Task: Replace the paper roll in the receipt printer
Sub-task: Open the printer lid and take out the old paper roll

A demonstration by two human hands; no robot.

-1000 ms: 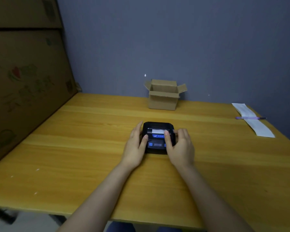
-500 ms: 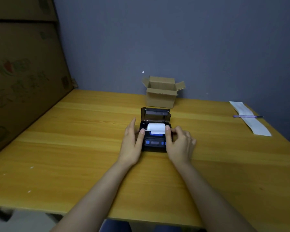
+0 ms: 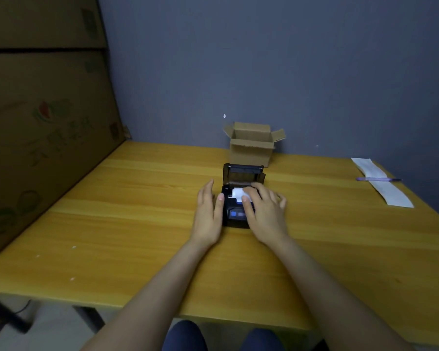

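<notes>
A small black receipt printer point(image 3: 235, 216) with blue buttons sits mid-table, its lid point(image 3: 243, 173) standing open toward the wall. A white paper roll point(image 3: 237, 193) lies in the open compartment. My left hand point(image 3: 208, 214) rests flat against the printer's left side, thumb on its top edge. My right hand point(image 3: 264, 211) lies over the printer's right half, thumb and index finger closed on the paper roll. The hand hides the roll's right end.
A small open cardboard box point(image 3: 252, 145) stands behind the printer against the grey wall. A strip of white paper point(image 3: 383, 183) with a purple pen point(image 3: 378, 179) across it lies at the far right. Large cardboard boxes point(image 3: 41, 138) line the table's point(image 3: 112, 224) left side.
The printer lid swung open, exposing the paper roll. My right hand then moved left onto the roll and closed its fingers on it. My left hand stayed at the printer's side.
</notes>
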